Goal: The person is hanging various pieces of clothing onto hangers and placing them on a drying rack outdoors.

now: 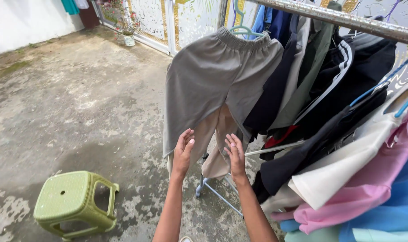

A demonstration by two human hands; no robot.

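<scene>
A pair of grey shorts [213, 80] hangs from a teal hanger [242, 28] on a metal rail [347, 20]. My left hand [184, 150] and my right hand [235, 152] are raised just below the shorts' hem, palms facing each other, fingers spread. Neither hand holds anything. Between and behind the hands hang the beige legs of another garment [213, 134]. Whether my fingertips touch the cloth is unclear.
Several dark, white, pink and blue garments [347, 134] crowd the rail to the right. A green plastic stool [74, 204] stands on the stained concrete floor [78, 103] at lower left. The rack's metal base [217, 192] sits below my hands. A potted plant [128, 38] stands by the white gate.
</scene>
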